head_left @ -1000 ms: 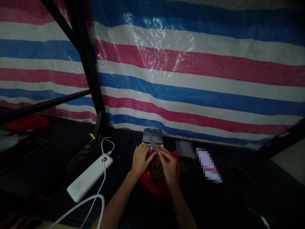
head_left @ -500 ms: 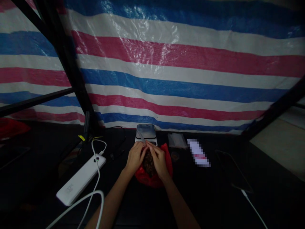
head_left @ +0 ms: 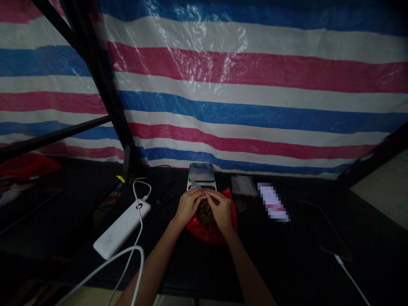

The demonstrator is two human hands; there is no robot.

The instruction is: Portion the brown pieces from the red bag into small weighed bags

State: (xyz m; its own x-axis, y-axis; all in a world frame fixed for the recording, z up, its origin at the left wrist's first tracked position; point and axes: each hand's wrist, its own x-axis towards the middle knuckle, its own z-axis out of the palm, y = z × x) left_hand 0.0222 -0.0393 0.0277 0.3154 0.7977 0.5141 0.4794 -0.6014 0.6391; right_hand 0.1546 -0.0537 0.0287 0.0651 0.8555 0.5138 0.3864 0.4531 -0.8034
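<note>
I'm watching through the head camera, and I'm judging the handling to be midway: the translucent plastic piece (head_left: 197, 185) is already up between the fingers, low in the middle of the frame, but isn't yet set down. I'm guessing it is a small bag; whether anything is lying inside it, I can't tell. A heap of dark brown bits (head_left: 206, 216) is remaining in the red bag (head_left: 204, 237) just below, and a stack of clear sleeves (head_left: 244, 185) is lying right of center, so I'm counting both as material left over.

As for the grip, the left hand (head_left: 189, 205) is bringing thumb and fingertips together on the plastic's near end, and the right hand (head_left: 220, 208) is pinching right beside it, tips meeting and hardly any gap showing. The other fingers are curling over the bits; whether they're touching them I'm not making out. The plastic's free end is poking toward the upper left, overlapping the front of the scale (head_left: 202, 172) in my view; contact there is staying unclear to me.
</note>
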